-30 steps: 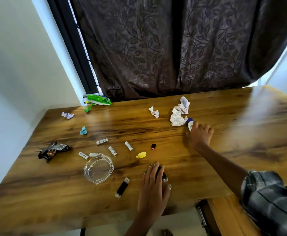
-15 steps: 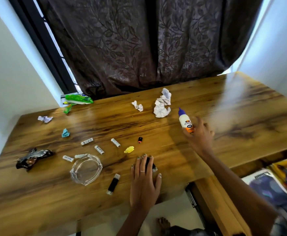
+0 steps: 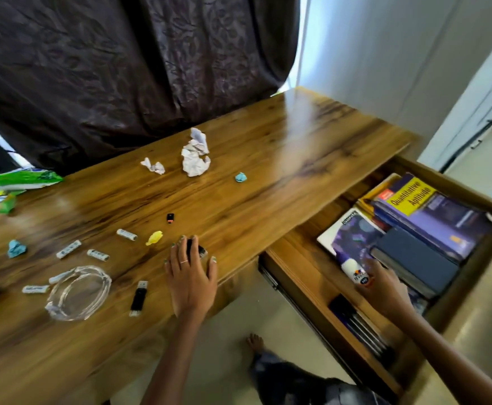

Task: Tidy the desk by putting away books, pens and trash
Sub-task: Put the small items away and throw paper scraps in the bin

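Half a second ago our right hand (image 3: 385, 287) held the glue bottle (image 3: 355, 271) above the desk (image 3: 268, 176); now it has carried it to the open drawer (image 3: 303, 276) at the lower right of the frame, fingers curled round its base. One stray item is nearly stowed. The bottle's long axis tilts, cap end toward the upper left over the stacked books (image 3: 431, 217). Our left hand (image 3: 190, 276) stays flat, fingers straight, covering a small dark object (image 3: 195, 248). Crumpled paper (image 3: 195, 156) remains.

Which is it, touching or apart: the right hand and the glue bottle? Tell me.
Touching. The head view shows the right hand with fingers wrapped round the glue bottle over the open drawer.
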The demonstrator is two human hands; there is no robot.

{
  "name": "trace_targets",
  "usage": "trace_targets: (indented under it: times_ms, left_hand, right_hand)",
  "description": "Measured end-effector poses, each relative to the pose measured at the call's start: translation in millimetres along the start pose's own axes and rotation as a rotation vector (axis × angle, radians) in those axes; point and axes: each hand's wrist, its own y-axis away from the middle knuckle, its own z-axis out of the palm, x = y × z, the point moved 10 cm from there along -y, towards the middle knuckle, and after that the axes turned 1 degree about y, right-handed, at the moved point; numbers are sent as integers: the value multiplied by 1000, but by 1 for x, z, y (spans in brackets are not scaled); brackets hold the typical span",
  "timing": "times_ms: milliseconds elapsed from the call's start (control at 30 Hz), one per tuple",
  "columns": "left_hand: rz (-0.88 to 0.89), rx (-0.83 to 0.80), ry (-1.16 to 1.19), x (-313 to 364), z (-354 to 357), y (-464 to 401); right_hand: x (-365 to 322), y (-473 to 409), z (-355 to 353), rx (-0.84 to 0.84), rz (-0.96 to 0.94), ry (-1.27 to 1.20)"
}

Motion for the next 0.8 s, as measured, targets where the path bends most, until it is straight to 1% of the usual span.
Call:
trace_targets:
  times_ms: [67, 167, 300, 433, 500, 567, 667, 733, 800]
  left_hand:
    - [-1, 6, -1, 0, 0, 1]
    - [3, 16, -19, 1, 0, 1]
    - [9, 14, -24, 5, 1, 3]
    - [16, 5, -33, 6, 2, 3]
    - [21, 3, -43, 6, 2, 4]
    - [19, -2, -44, 6, 2, 4]
    - [19, -6, -48, 6, 3, 4]
    - [22, -7, -52, 6, 4, 4]
    - [23, -3, -48, 7, 4, 3]
  right_hand:
    - [17, 12, 13, -56, 11, 39]
    - [31, 24, 24, -66, -2, 59]
    - [45, 34, 34, -128, 26, 162]
    - [45, 38, 35, -132, 7, 187]
    - [44, 41, 29, -107, 4, 211]
    - [41, 48, 17, -42, -17, 195]
    - [33, 69, -7, 93, -143, 118]
    - [38, 87, -14, 108, -195, 81]
    - [52, 108, -12, 83, -187, 34]
